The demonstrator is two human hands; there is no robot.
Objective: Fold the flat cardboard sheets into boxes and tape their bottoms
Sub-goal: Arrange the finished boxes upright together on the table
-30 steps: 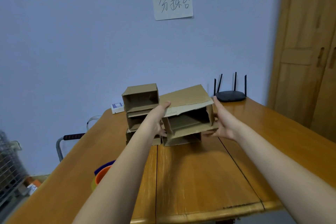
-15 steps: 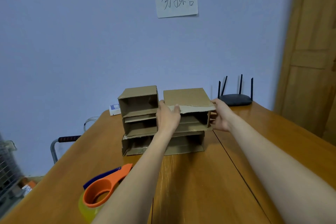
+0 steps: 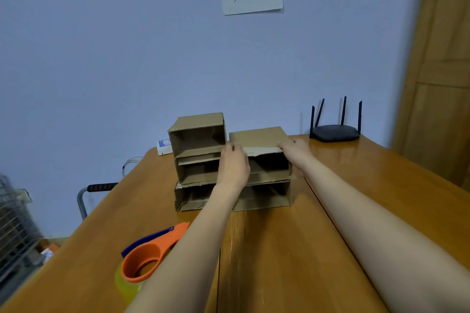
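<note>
If we shove the top right box (image 3: 259,138) sideways, the stack of boxes (image 3: 203,175) at the back of the table (image 3: 279,249) could topple. Our left hand (image 3: 235,165) presses its front left corner with curled fingers; our right hand (image 3: 295,151) grips its right edge.

left arm (image 3: 178,256) hiding part of tape dispenser (image 3: 142,259) and lower boxes (image 3: 264,193), rack (image 3: 15,231) cut by left edge, white packet (image 3: 164,146) behind boxes, label unreadable

Box stack (image 3: 198,160) blocks far side; tape dispenser (image 3: 145,259) near-left; router (image 3: 334,132) far-right.
</note>
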